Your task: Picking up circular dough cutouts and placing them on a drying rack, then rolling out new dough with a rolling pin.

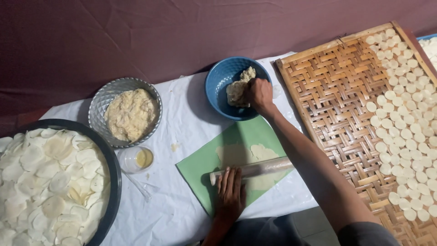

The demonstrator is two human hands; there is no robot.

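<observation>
My right hand (260,94) reaches into a blue bowl (217,84) and is closed on a lump of pale dough (237,89) inside it. My left hand (231,191) lies flat, fingers together, on a green sheet (200,166), its fingertips touching a rolling pin (255,169). The pin rests across a thin flattened patch of dough (259,151) on that sheet.
A silver patterned bowl (101,102) of dough sits at the left, with a small clear cup of oil (136,159) below it. A dark round tray (114,173) holds several white discs. A woven bamboo tray (337,91) at the right carries several small round pieces.
</observation>
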